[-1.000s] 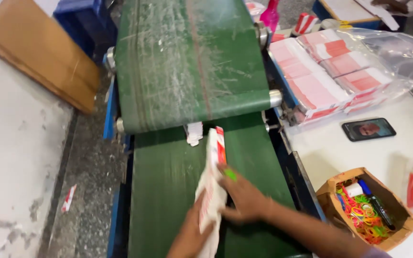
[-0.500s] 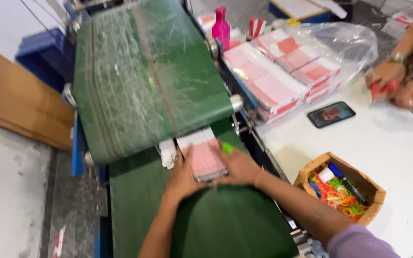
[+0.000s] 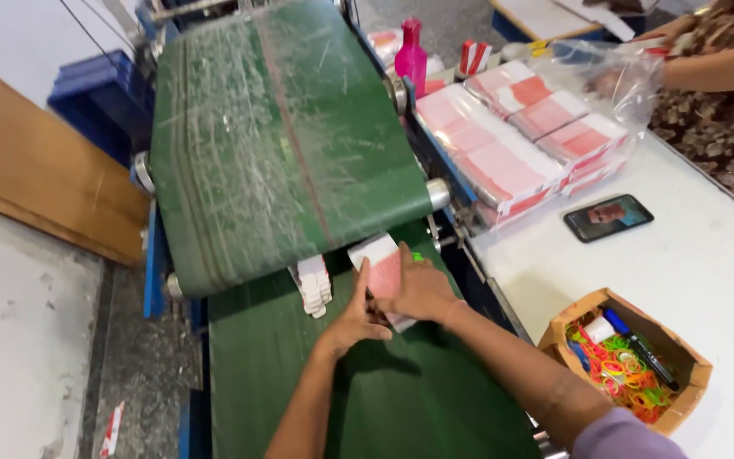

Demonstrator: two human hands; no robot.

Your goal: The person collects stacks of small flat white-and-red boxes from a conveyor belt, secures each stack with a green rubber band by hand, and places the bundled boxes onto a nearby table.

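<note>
My left hand (image 3: 354,316) and my right hand (image 3: 419,289) press together on a stack of pink and white flat cartons (image 3: 381,273), which lies flat on the lower green conveyor belt (image 3: 299,391). The stack sits just below the end roller of the upper green belt (image 3: 273,144). A second small bundle of white cartons (image 3: 313,285) lies to the left of my left hand, partly under the upper belt.
On the white table (image 3: 707,280) to the right lie wrapped packs of pink cartons (image 3: 511,140), a phone (image 3: 608,217) and a cardboard box of coloured rubber bands (image 3: 626,357). Another person's arm (image 3: 707,64) handles a plastic bag at top right. A pink bottle (image 3: 410,55) stands behind.
The carton stack was held upright on its edge a second ago; it now lies flat on the lower belt, pushed up toward the roller, with both hands on it.
</note>
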